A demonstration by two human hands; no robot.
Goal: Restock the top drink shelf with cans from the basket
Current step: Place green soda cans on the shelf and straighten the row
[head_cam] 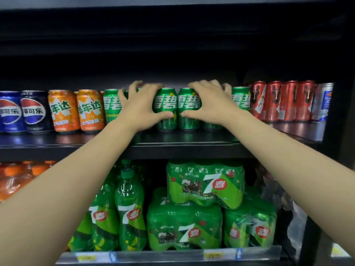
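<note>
A row of green cans stands on the top shelf (172,148). My left hand (141,104) grips green cans on the left of the group, its fingers curled over their tops and its thumb pressing on a middle green can (166,110). My right hand (213,102) grips green cans on the right the same way, thumb on the neighbouring green can (189,110). More green cans stand at either side, one to the left (112,104) and one to the right (241,98). The basket is out of view.
Blue cola cans (21,112) and orange cans (76,110) stand left on the same shelf, red cans (282,100) and a silver-blue can (322,101) right. The shelf below holds green bottles (130,214), green can packs (205,183) and orange bottles (17,175).
</note>
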